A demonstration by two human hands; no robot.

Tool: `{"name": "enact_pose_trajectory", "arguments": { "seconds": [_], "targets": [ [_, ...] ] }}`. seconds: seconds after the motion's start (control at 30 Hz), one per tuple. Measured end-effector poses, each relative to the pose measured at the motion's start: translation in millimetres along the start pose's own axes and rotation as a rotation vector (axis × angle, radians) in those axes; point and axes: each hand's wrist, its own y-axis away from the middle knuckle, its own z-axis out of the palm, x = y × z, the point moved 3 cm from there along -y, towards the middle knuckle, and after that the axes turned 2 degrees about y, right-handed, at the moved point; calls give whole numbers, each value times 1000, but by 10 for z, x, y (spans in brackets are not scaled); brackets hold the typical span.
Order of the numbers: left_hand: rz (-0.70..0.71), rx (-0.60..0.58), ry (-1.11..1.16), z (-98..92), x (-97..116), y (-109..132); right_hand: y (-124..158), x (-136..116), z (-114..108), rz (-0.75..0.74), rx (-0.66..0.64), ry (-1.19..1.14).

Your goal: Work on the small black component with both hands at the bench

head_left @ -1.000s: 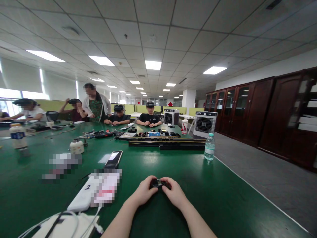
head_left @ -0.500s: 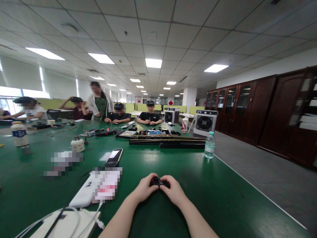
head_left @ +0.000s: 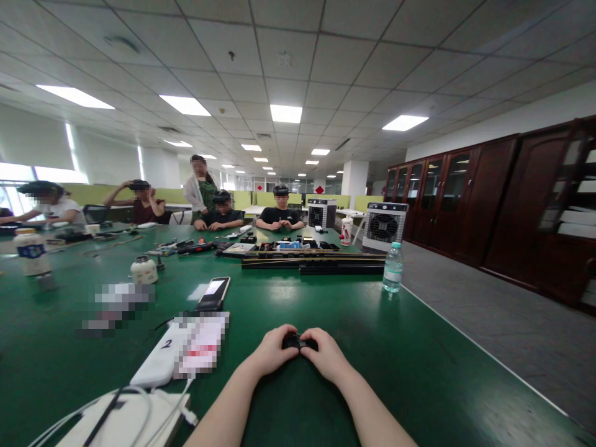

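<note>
Just above the green table (head_left: pixel 288 304), a small black part (head_left: pixel 294 341) sits between my two hands. My left hand (head_left: pixel 274 349) is closed on its left side, thumb in front and fingers behind. From the right, my right hand (head_left: pixel 326 354) pinches the other side in the same way. The fingers cover most of the part, so its exact kind cannot be made out. Both forearms reach in from the bottom edge.
To the left lie a white power bank (head_left: pixel 158 360) marked 2, a phone (head_left: pixel 215 293) and white cables (head_left: pixel 153 413). A water bottle (head_left: pixel 393 268) stands at the right edge. Black rails (head_left: pixel 316 262) and several small parts lie farther back. Several people sit across the table.
My hands stay almost in place around the black part. The view has shifted slightly. Across the table, the standing person has moved to the right.
</note>
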Motion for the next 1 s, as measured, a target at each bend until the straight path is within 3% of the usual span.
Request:
{"name": "enact_pose_trajectory", "arguments": {
  "seconds": [0.43,0.73,1.0],
  "targets": [
    [-41,11,-18,11,-32,-10,-36,40,-75,72,124,-177],
    [-49,16,-8,19,-26,-7,-74,103,-113,75,306,-343],
    [-59,9,-10,3,10,3,-126,225,-124,188,393,-575]
  ]
}}
